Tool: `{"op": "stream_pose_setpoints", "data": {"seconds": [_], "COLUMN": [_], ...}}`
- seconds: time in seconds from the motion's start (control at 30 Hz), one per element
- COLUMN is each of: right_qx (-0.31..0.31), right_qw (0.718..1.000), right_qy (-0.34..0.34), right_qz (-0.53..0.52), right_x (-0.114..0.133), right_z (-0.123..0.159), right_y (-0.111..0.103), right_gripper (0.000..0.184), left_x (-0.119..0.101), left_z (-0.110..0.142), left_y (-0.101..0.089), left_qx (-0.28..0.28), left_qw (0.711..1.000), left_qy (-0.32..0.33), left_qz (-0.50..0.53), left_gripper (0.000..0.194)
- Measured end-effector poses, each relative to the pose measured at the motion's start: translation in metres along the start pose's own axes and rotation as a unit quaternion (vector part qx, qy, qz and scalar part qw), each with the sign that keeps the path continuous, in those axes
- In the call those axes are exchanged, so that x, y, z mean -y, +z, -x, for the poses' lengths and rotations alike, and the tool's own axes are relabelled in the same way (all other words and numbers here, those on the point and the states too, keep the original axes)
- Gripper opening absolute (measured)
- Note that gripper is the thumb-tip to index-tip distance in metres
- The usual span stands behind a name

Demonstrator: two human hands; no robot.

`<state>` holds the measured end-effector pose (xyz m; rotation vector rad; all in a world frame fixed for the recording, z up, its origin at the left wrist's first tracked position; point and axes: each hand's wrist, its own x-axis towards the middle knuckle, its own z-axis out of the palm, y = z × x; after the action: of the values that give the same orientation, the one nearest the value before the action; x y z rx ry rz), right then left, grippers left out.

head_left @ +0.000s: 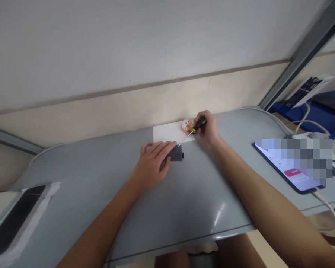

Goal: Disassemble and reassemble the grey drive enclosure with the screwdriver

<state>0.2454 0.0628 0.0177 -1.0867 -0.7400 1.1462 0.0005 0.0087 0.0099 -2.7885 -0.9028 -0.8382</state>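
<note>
My left hand [153,162] lies flat with fingers together on a small dark grey box-shaped device [176,153], pressing it onto the grey table [100,178]. My right hand [208,128] is closed round the black-and-yellow handle of a screwdriver [194,129]. Its thin metal shaft slants down-left, and the tip meets the top of the device. Behind the screwdriver sits a small orange-and-white cartoon figure [186,125] on a white sheet of paper [167,133].
A tablet [284,167] with a lit screen lies on the table at the right, a white cable [328,208] plugged into it. More white cables [279,123] run at the back right. A dark-screened device [12,219] in white wrapping lies at the far left. A wall stands right behind the table.
</note>
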Motion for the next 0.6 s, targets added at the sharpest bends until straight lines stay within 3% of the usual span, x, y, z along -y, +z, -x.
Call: {"op": "stream_pose_setpoints", "data": {"seconds": [0.17,0.6], "right_qx": [-0.012,-0.034], "right_qw": [0.997,0.996], "right_qy": [0.008,0.009], "right_qz": [-0.076,-0.076], "right_x": [-0.0003,0.0026], "right_z": [0.0019,0.0018], "right_y": [0.0024,0.0013], "right_gripper": [0.026,0.029], "left_x": [-0.0006,-0.0027], "left_z": [-0.0008,-0.0015], "left_y": [-0.0004,-0.0035], "left_qx": [-0.007,0.01], "left_qw": [1.0,1.0], "left_qy": [0.003,0.004], "left_qz": [-0.005,-0.023], "left_gripper": [0.051,0.049]}}
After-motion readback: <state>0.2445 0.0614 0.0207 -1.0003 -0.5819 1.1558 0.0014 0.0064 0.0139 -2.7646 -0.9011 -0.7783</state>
